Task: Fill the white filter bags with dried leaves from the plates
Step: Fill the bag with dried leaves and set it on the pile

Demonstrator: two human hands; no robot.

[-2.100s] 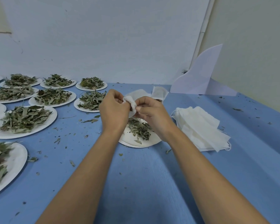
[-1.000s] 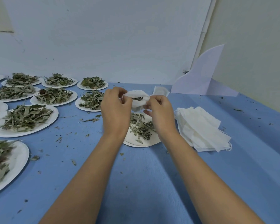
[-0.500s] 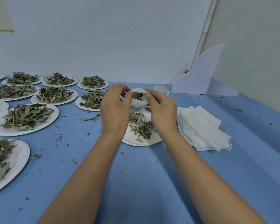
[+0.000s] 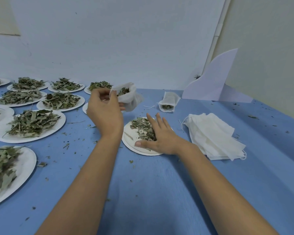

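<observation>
My left hand [image 4: 104, 112] holds a white filter bag [image 4: 128, 97] up above the table, its mouth open and dried leaves showing inside. Below and to the right, my right hand [image 4: 158, 136] lies with straight fingers on the dried leaves [image 4: 142, 127] of a small white plate [image 4: 131, 146]. A second filter bag [image 4: 168, 102] with leaves in it lies on the blue table behind that plate. A stack of empty white filter bags [image 4: 212, 134] sits to the right of my right hand.
Several white plates heaped with dried leaves [image 4: 30, 125] cover the left half of the blue table [image 4: 151, 192]. A white curved board [image 4: 214, 82] stands at the back right by the wall. Leaf crumbs are scattered over the cloth.
My right hand has let go of the bag and dropped onto the leaves on the plate. My left hand alone now holds the bag, lifted slightly left.
</observation>
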